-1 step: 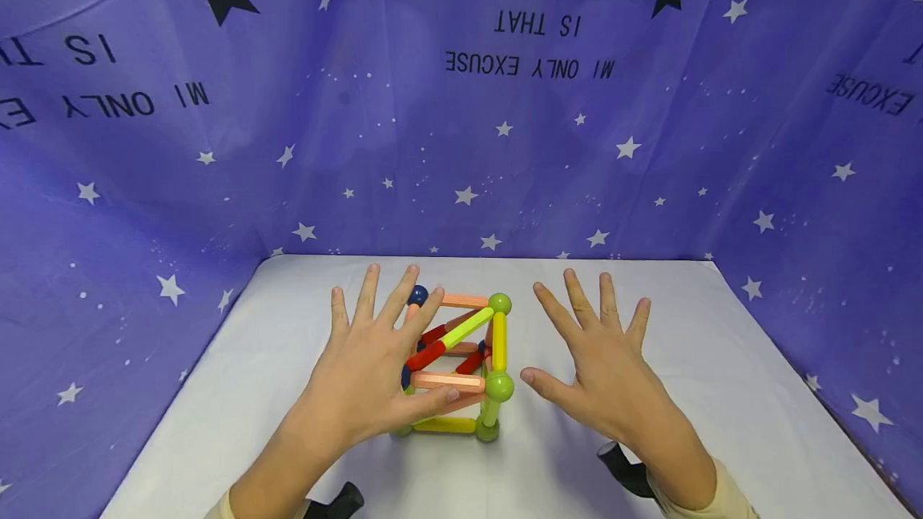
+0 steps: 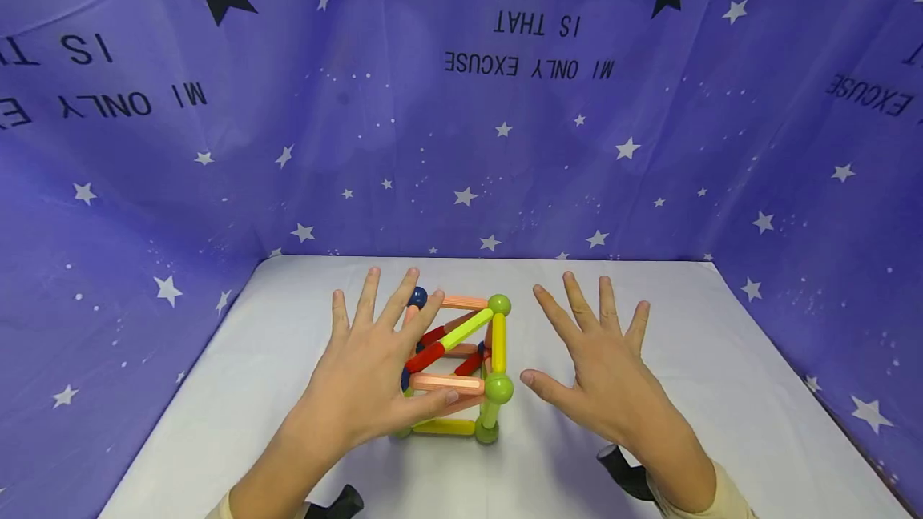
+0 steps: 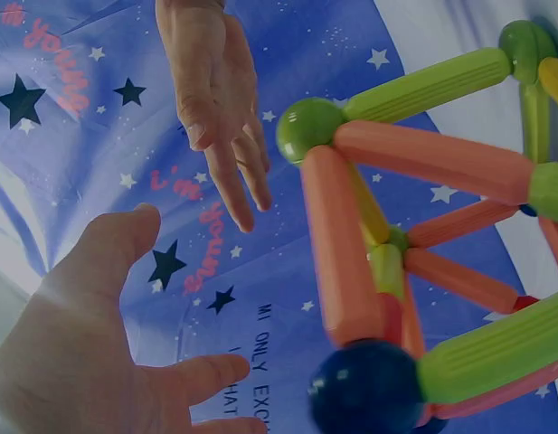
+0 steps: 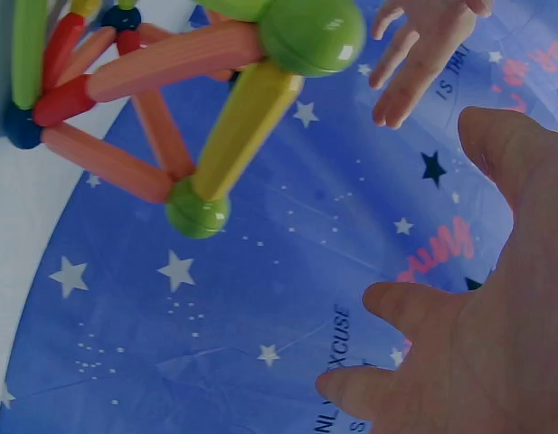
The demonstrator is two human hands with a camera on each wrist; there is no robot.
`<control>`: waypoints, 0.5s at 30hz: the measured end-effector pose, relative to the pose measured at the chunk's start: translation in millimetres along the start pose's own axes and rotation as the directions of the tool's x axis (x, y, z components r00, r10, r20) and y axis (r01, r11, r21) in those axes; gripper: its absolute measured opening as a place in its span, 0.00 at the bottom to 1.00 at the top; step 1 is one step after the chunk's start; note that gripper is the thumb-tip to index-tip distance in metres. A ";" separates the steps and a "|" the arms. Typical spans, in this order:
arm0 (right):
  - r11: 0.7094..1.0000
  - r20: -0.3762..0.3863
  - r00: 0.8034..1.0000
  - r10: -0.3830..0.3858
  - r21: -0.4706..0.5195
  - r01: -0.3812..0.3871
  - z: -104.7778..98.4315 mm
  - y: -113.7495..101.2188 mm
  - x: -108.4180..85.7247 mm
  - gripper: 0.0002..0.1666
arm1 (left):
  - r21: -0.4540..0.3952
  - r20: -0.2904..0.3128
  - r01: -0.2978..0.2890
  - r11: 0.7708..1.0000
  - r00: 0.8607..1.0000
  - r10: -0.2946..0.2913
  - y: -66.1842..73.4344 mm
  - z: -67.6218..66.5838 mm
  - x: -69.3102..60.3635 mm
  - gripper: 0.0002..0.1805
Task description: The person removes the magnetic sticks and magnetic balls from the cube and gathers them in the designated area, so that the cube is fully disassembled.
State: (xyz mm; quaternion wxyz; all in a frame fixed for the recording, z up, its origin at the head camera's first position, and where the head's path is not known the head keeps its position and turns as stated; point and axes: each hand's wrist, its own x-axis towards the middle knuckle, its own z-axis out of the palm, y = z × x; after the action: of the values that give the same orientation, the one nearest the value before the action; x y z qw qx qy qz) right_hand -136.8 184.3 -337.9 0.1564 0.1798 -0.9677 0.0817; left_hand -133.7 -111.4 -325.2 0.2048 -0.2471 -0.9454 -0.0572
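A frame of coloured rods and balls [image 2: 447, 383] stands on the white table, with green and dark blue balls joining orange, yellow, red and lime rods. My left hand [image 2: 360, 375] is spread, palm down, over its left part in the head view and hides some of it; the left wrist view shows a gap between that hand [image 3: 89, 334] and the frame's dark blue ball [image 3: 367, 389]. To the right of the frame, my right hand [image 2: 606, 375] is held with fingers spread, touching nothing. The right wrist view shows the frame's yellow rod [image 4: 250, 131] apart from that hand [image 4: 496, 289].
The white table [image 2: 750, 423] reaches back to a purple cloth [image 2: 461, 142] with stars and lettering, which also rises at both sides. Black straps [image 2: 626, 472] show by both wrists.
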 end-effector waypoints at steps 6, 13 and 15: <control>0.996 0.002 0.999 -0.035 0.085 0.034 6.1 -1.4 3.2 0.51 | -0.013 -0.006 -0.038 0.999 0.999 0.038 -5.4 4.0 10.3 0.55; 0.918 -0.075 0.966 -0.248 0.300 0.259 13.9 -37.0 -2.6 0.36 | -0.154 -0.027 -0.195 0.969 0.981 0.194 -2.3 1.5 16.6 0.37; 0.889 -0.096 0.946 -0.309 0.324 0.323 17.5 -45.8 -3.5 0.26 | -0.175 -0.009 -0.238 0.955 0.971 0.240 -1.5 1.8 15.3 0.26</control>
State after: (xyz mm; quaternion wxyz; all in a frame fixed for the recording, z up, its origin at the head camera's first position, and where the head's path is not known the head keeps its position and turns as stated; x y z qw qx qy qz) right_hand -121.4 139.4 -350.8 0.1551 0.3569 -0.8940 0.2223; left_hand -147.3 -105.6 -320.5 0.1820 -0.3770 -0.9010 -0.1135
